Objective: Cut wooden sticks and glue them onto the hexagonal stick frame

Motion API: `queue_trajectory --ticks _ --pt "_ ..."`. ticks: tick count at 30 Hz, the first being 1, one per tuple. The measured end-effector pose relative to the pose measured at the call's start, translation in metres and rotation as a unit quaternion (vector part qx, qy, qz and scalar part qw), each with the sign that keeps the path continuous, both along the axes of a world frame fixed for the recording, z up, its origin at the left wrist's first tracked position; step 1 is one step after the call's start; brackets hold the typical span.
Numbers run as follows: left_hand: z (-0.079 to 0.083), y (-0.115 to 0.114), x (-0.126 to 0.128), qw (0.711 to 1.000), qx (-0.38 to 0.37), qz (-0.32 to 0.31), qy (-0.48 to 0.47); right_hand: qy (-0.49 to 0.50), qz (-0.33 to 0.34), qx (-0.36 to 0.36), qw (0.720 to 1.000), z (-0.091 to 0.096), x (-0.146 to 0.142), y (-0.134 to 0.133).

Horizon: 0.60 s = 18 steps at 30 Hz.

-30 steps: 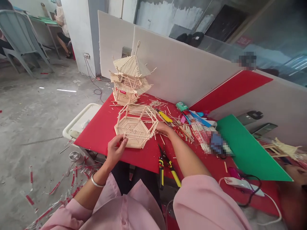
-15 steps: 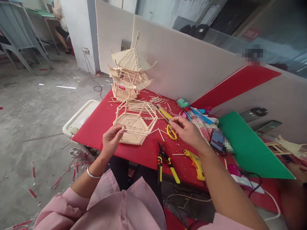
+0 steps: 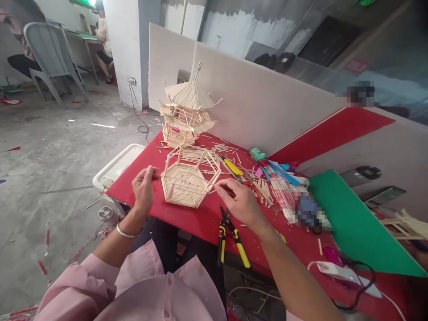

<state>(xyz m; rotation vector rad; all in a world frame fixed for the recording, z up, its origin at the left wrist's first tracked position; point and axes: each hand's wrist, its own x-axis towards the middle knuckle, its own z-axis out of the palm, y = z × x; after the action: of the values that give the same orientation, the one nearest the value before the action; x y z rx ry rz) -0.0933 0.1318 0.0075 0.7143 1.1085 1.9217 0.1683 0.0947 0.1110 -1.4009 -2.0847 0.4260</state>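
Note:
A six-sided base of thin wooden sticks (image 3: 187,174) lies before me, with upright stick frames along its far and right sides. A narrow stick frame (image 3: 189,188) stretches across its front part. At that frame's right end, my right hand (image 3: 239,203) is closed, fingertips pinched on the end. My left hand (image 3: 143,189) hovers just left of the base, thumb and fingers pressed together; whatever is between them, if anything, is hidden. Behind the base stands a pagoda-like stick model (image 3: 189,107) with tiered roofs.
Yellow-handled pliers (image 3: 230,240) lie at the red table's (image 3: 130,185) front edge. A yellow cutter (image 3: 233,166), loose sticks (image 3: 224,148) and bagged sticks (image 3: 284,196) are to the right. A green board (image 3: 361,223) leans further right; a white partition (image 3: 240,93) rises behind.
My left hand has come off the narrow frame's left end and moved left. My right hand has moved left and down to its right end. The view has shifted slightly.

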Motion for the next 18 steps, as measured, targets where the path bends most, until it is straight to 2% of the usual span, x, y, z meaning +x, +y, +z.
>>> queue_trajectory --ticks 2,4,7,9,13,15,18 --pt "-0.003 0.021 -0.016 0.997 -0.025 0.077 -0.019 0.002 -0.013 -0.008 1.0 0.001 0.005 0.001" --pt "-0.003 0.049 -0.03 0.993 -0.059 0.096 0.024 -0.001 -0.026 -0.016 1.0 0.003 0.01 0.002" --pt "0.0 0.102 -0.04 0.976 -0.093 0.019 0.197 -0.012 -0.045 -0.019 0.999 0.004 0.016 0.005" --pt "0.002 0.139 -0.037 0.933 -0.107 -0.014 0.344 -0.011 -0.051 -0.016 0.999 0.003 0.017 0.006" --pt "0.003 0.2 -0.021 0.913 -0.102 -0.013 0.395 -0.003 -0.047 -0.034 0.998 0.002 0.018 0.004" --pt "0.002 0.221 -0.015 0.904 -0.096 -0.014 0.417 -0.007 -0.049 -0.046 0.998 0.003 0.021 0.001" --pt "0.0 0.24 -0.01 0.894 -0.102 -0.023 0.435 -0.015 -0.057 -0.051 0.997 0.005 0.03 -0.005"
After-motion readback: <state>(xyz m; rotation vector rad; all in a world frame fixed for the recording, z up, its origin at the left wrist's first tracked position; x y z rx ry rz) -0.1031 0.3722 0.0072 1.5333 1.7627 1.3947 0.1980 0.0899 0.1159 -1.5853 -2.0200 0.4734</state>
